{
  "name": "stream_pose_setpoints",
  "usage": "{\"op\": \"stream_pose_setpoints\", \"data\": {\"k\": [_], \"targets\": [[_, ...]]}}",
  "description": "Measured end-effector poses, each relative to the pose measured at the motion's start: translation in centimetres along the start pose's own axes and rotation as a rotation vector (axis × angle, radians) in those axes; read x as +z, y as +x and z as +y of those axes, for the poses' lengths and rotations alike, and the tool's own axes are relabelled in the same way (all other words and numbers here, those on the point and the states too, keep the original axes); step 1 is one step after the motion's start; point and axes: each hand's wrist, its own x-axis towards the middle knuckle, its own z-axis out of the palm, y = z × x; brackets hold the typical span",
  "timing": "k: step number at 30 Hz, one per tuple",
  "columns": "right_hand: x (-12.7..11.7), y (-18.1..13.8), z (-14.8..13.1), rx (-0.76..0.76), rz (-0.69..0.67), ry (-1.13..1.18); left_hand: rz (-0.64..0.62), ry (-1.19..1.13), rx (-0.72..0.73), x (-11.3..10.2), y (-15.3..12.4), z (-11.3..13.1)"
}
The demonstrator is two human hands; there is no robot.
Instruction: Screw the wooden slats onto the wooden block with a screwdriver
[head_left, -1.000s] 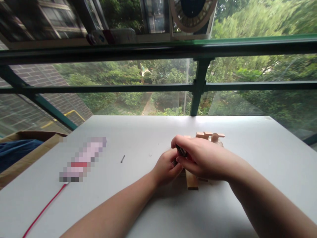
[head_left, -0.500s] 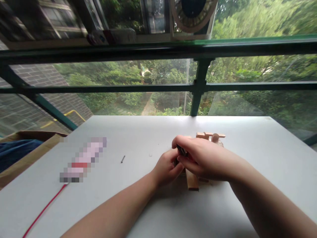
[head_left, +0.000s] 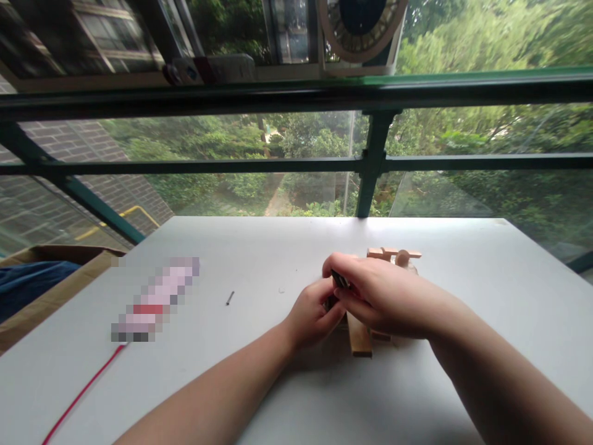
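A small wooden model (head_left: pixel 359 337) of light slats lies on the white table (head_left: pixel 259 247), partly hidden under my hands. My right hand (head_left: pixel 380 296) is curled over it, fingers pinched round a small dark tool (head_left: pixel 340 280) whose shape I cannot make out fully. My left hand (head_left: pixel 312 315) is closed beside it, fingertips pressed against the model and the tool's tip. More wooden parts (head_left: pixel 393 253) of the model stick out behind my right hand.
A small dark screw or nail (head_left: pixel 229 298) lies on the table left of my hands. Further left is a blurred oblong object (head_left: pixel 155 300) with a red cord (head_left: pixel 83 389) trailing to the near edge. A cardboard box (head_left: pixel 41 296) stands off the table's left side. Glass railing behind.
Almost nothing: both hands stay closed over the wooden model, with only slight finger shifts round the dark tool.
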Motion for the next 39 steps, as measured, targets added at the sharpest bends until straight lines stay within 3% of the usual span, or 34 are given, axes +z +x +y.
{"op": "stream_pose_setpoints", "data": {"k": [25, 39], "targets": [[0.13, 0.05, -0.46, 0.006, 0.023, -0.095, 0.007, -0.030, -0.017, 0.04, 0.03, 0.03], [0.50, -0.07, -0.25, -0.041, 0.007, -0.035, -0.023, 0.030, -0.037, -0.13, -0.20, -0.46]]}}
